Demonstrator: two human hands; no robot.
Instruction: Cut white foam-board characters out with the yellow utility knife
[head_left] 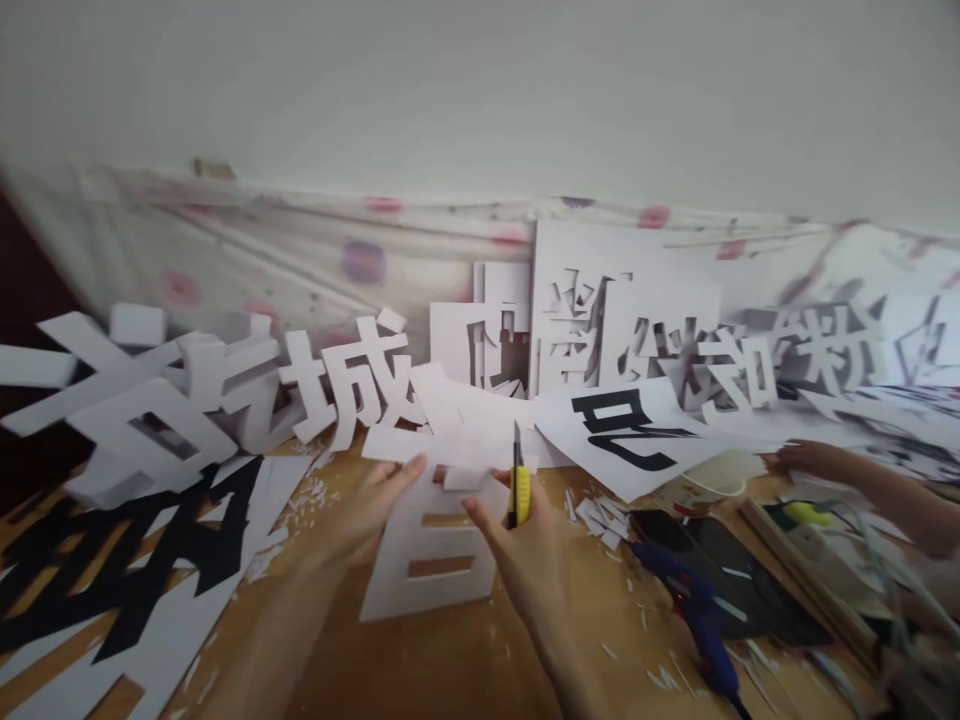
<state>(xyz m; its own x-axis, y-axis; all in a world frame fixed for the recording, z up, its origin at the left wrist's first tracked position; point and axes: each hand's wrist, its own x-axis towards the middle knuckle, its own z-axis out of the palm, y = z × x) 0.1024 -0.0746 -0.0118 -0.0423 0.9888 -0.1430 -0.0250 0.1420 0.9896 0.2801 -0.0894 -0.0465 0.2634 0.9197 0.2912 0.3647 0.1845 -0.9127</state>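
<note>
In the head view, the left hand (394, 482) was pinched on the edge of a white cutout (450, 542), thumb on top, presumably to steady it. The cutout lay between the two hands, its slotted lower part nearer the person. The right hand (525, 530) was closed around a yellow knife (523, 492), blade pointing away, which seemed to leave the thumb free beside the cutout's other edge; whether that thumb pressed on it, I could not tell.

Beyond the hands stood white letters (367, 380), probably set back to leave working room on the counter (420, 685). Just past the right hand lay a printed sheet (626, 432); to its right were paper scraps (604, 520) and a blue glue gun (694, 600), seemingly kept within reach. Farther right was another person's hand (810, 458).
</note>
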